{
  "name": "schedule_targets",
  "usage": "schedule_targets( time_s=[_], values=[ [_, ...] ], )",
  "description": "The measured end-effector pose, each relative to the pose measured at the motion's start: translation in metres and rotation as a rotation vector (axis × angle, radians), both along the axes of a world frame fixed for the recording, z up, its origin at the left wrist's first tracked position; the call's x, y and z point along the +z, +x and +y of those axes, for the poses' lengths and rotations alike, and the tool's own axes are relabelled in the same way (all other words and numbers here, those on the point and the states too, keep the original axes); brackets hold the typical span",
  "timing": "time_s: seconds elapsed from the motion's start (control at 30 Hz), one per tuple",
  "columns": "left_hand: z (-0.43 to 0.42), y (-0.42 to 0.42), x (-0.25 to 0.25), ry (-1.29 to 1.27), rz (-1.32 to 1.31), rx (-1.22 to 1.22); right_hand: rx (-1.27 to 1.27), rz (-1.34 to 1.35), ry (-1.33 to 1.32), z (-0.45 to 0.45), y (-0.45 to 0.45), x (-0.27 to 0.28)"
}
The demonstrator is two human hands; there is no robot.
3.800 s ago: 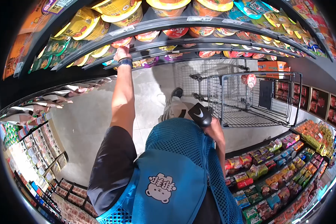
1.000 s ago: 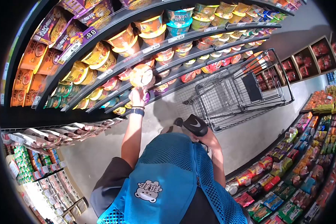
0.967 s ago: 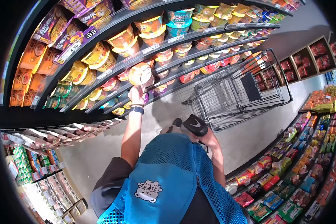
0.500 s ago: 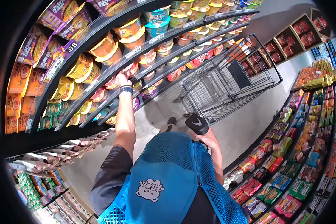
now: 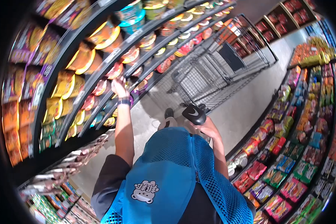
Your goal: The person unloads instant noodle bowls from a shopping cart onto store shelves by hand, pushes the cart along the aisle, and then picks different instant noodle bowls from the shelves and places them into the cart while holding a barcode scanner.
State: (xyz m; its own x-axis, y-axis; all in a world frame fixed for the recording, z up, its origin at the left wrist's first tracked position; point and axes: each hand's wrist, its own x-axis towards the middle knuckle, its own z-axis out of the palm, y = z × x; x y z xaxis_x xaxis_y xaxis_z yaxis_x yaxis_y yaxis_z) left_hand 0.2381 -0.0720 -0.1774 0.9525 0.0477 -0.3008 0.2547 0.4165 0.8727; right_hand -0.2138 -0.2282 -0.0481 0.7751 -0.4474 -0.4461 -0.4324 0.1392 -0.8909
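Note:
My left hand [image 5: 119, 89] reaches to a lower shelf on the left, its wrist in a dark band. Its fingertips are at a red instant noodle bowl [image 5: 115, 71], in a row of similar red bowls. Blur hides whether the fingers grip it. My right hand [image 5: 209, 128] is closed around a black rounded object with a white swoosh mark [image 5: 194, 114], held in front of my body. I cannot make out what kind of object this is. I wear a blue mesh vest [image 5: 164, 168] with a white bear print.
Ahead stands a metal shopping cart [image 5: 209, 76] on the grey floor [image 5: 149, 123]. Shelves of noodle bowls in orange [image 5: 84, 59], yellow and turquoise curve along the left. Packaged snacks [image 5: 287, 164] fill the right shelves. Wooden cubbies [image 5: 278, 22] with red packs stand at the back.
The view has turned and blurred, with the left shelves shifting left and down. My left hand appears slightly lower, still at the red bowls. My right hand keeps the black object, now tilted differently.

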Motion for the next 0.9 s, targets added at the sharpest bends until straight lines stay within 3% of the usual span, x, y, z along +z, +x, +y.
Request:
schedule_targets(
  time_s=[0.07, 0.1, 0.13, 0.17, 0.27, 0.47, 0.57, 0.67, 0.7, 0.77, 0.83, 0.87, 0.9],
  values=[
    [-0.005, -0.055, -0.014, -0.035, 0.075, -0.278, -0.005, -0.098, -0.078, -0.003, -0.01, -0.017],
    [0.001, -0.074, -0.059, -0.084, 0.157, -0.395, 0.053, -0.01, -0.131, -0.007, -0.017, -0.02],
    [0.004, -0.109, -0.083, -0.163, 0.176, -0.608, 0.045, 0.001, -0.177, -0.008, -0.022, -0.022],
    [0.017, -0.129, -0.109, 0.003, 0.114, -1.007, 0.112, 0.089, -0.25, -0.011, -0.031, -0.024],
    [-0.019, -0.236, -0.082, 0.12, 0.507, -1.011, 0.153, 0.278, -0.38, -0.016, -0.056, -0.038],
    [-0.098, -0.282, -0.05, 0.262, 0.338, -1.209, 0.116, 0.384, -0.423, -0.052, -0.101, -0.057],
    [-0.123, -0.275, -0.087, 0.299, 0.3, -1.152, 0.157, 0.377, -0.453, -0.091, -0.111, -0.04],
    [-0.098, -0.265, -0.133, 0.421, 0.125, -1.52, 0.11, 0.363, -0.614, -0.126, -0.128, -0.063],
    [-0.09, -0.269, -0.137, 0.75, -0.256, -1.841, 0.119, 0.3, -0.615, -0.139, -0.134, -0.072],
    [-0.045, -0.295, -0.153, 0.897, -0.539, -1.974, 0.106, 0.305, -0.635, -0.16, -0.139, -0.084],
    [-0.02, -0.324, -0.137, 0.721, -0.22, -1.778, 0.13, 0.289, -0.652, -0.176, -0.142, -0.084],
    [-0.019, -0.338, -0.107, 0.733, -0.033, -1.717, 0.156, 0.269, -0.663, -0.186, -0.141, -0.072],
    [-0.027, -0.348, -0.062, 0.859, -0.061, -1.663, 0.185, 0.251, -0.672, -0.192, -0.14, -0.066]
  ],
)
